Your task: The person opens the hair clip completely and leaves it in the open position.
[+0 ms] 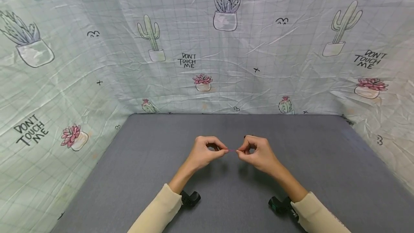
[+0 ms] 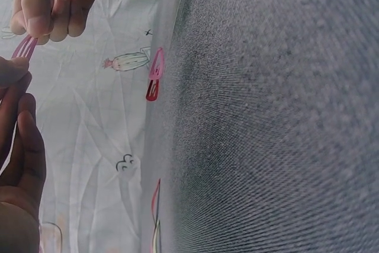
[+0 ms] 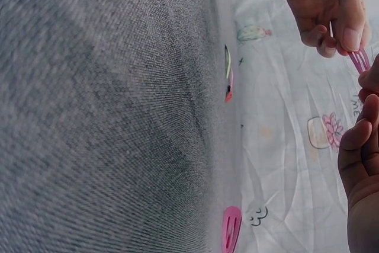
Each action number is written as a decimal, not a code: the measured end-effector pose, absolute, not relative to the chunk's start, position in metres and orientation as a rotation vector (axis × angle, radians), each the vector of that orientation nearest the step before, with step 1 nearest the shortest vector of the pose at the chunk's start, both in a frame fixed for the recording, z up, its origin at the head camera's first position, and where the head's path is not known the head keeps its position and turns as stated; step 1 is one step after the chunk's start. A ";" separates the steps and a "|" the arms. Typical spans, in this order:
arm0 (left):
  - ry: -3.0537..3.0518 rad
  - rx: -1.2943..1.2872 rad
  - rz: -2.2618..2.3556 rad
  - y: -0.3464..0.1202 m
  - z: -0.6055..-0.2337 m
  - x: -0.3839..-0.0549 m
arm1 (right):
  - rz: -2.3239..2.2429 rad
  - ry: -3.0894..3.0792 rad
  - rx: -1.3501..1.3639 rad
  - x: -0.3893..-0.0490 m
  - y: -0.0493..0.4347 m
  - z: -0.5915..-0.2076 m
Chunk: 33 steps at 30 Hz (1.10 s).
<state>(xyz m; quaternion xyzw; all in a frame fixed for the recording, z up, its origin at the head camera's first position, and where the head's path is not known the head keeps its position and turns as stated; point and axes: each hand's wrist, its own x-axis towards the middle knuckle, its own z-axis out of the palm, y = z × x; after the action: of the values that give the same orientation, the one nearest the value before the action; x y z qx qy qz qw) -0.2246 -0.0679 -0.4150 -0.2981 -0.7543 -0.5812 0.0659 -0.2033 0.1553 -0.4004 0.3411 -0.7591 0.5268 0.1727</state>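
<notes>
Both hands are raised over the grey table and face each other in the head view. My left hand (image 1: 207, 152) pinches one end of a pink snap hair clip (image 2: 25, 47) between thumb and fingertips. At the clip's other end, the thumb and fingertips of my right hand (image 1: 258, 152) pinch it too. From above, only a thin pink line of the clip shows between the fingertips. The right wrist view shows its slotted middle, while the hands cover both ends.
In the left wrist view, a pink clip (image 2: 157, 63) and a red clip (image 2: 153, 90) lie close together on the table (image 1: 155, 136). Another pink clip (image 3: 231, 229) appears in the right wrist view. A printed curtain (image 1: 242, 53) surrounds the table's back and sides.
</notes>
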 end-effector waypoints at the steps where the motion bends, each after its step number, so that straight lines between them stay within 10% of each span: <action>1: -2.272 -0.898 -1.757 -0.068 -0.412 -0.222 | 1.494 -2.154 0.966 -0.203 0.155 -0.400; 33: -2.248 -0.914 -1.773 -0.069 -0.430 -0.230 | 1.510 -2.137 0.953 -0.203 0.154 -0.406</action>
<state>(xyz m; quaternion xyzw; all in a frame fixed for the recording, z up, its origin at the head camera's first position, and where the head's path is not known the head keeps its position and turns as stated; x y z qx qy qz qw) -0.2296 -0.0688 -0.4299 -0.3033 -0.7462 -0.5887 0.0681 -0.2027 0.1537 -0.4062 0.3369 -0.7552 0.5336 0.1773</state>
